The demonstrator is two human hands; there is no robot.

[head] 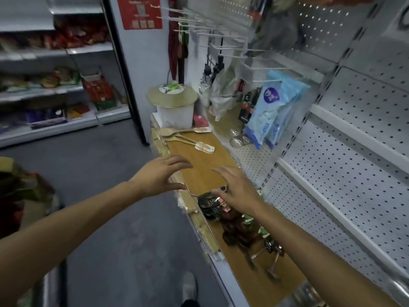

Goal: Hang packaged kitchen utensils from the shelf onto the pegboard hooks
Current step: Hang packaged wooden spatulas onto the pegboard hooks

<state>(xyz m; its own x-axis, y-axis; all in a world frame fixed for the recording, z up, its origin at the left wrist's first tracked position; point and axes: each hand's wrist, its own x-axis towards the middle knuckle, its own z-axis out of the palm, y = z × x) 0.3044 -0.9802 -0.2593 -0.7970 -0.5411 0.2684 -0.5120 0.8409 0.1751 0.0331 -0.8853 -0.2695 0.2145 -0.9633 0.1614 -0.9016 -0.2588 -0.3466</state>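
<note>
Shop aisle, white pegboard [345, 103] wall with wire hooks [223, 36] at 1 o'clock, shelf [250, 282] below. Wooden cutting board [199, 160] lies flat on shelf, wooden spatulas [188, 138] with card tags on its far end at 12. Left hand [158, 173] and right hand [238, 189] hover at board's near end, fingers spread, holding nothing; right thumb by board's corner. Dark packaged utensils [232, 222] at 5 o'clock under right wrist.

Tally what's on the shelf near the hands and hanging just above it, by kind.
Wooden spoons lying on the board: 2
Wooden cutting board: 1
White tub with round lid: 1
Blue packets on a hook: 2
Total: 6
Dark packaged items nearer the right hand are too blurred to count.
</note>
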